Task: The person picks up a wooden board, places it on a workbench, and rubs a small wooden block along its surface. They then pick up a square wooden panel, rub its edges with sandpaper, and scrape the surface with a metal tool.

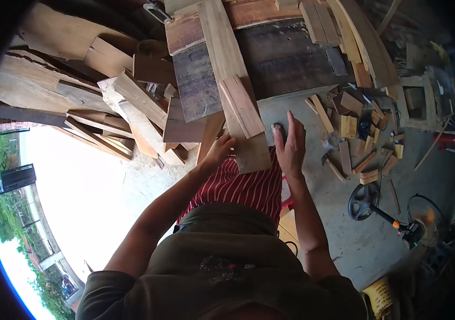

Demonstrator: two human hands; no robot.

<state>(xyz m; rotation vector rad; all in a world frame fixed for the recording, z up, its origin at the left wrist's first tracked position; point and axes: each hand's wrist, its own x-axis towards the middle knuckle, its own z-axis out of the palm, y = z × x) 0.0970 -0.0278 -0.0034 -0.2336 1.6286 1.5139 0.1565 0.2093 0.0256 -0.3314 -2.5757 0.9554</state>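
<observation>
A long pale wooden plank [218,48] runs from the far workbench toward my lap, its near end over the red striped cloth [222,184]. On top of it lies a shorter reddish board [242,106], set slightly askew. My left hand [221,150] is closed on the plank's left edge near that end, with some fingertips hidden by the wood. To the right of the plank, my right hand [291,146] is raised, its thumb and fingers apart and nothing between them. A small gap separates it from the boards.
The dark workbench top [286,58] spans the far side, with stacked boards [318,24] at its right. Many planks [142,101] lean in a heap on the left. Wood offcuts [348,127] litter the floor at right, near a black wheel-like disc [362,201] on a shaft.
</observation>
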